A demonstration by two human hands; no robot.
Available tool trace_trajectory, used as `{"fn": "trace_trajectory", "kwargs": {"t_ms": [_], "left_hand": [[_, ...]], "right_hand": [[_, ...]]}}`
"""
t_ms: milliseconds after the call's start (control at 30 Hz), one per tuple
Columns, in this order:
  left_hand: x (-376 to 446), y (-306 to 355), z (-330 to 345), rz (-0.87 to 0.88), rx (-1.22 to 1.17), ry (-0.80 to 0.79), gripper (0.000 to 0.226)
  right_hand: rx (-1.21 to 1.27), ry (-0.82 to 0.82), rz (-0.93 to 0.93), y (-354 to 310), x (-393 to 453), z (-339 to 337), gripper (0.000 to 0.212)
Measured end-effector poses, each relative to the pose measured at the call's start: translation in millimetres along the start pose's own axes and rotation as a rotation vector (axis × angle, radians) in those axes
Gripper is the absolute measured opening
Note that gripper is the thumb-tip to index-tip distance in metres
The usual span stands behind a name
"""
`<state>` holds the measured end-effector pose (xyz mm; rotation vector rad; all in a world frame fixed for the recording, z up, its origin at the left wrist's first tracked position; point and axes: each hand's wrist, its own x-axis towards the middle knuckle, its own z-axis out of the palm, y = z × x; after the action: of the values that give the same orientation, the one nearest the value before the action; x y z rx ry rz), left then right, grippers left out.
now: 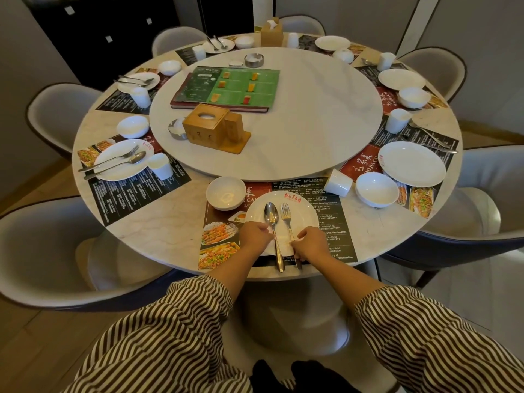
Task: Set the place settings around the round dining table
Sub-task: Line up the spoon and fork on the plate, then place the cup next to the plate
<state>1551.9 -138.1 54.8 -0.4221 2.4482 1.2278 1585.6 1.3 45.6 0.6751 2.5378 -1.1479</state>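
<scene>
spoon [271, 215] and fork [287, 215] lying on lower-centre plate [306, 214] | left hand [253, 235] pinching spoon handle | right hand [310, 242] pinching fork handle

From my feed the worktop [158, 222] looks like pale veined marble with a soft sheen, and the turntable [312, 109] in its middle has the same polished stone look. The near plate [306, 211] and bowl [225, 192] are glossy white ceramic. I see the spoon [272, 219] and fork [287, 219] as bright polished metal. The placemat [337, 222] is printed paper, fairly matt. The tissue box [205, 124] is smooth light wood. My sleeves [184, 321] are striped woven cloth.
</scene>
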Motion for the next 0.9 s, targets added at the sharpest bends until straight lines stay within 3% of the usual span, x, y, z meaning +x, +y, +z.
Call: {"fn": "trace_trajectory", "kwargs": {"t_ms": [100, 467, 900], "left_hand": [[-5, -1, -4, 0.015, -0.025, 0.022, 0.034], [-53, -16, 3, 0.15, -0.113, 0.131, 0.026], [-70, -9, 7, 0.218, -0.101, 0.117, 0.028]], "right_hand": [[-0.059, 0.028, -0.047, 1, -3, -5, 0.024], [-0.114, 0.07, -0.191, 16, -22, -29, 0.01], [-0.131, 0.075, -0.16, 26, -25, -51, 0.008]]}}
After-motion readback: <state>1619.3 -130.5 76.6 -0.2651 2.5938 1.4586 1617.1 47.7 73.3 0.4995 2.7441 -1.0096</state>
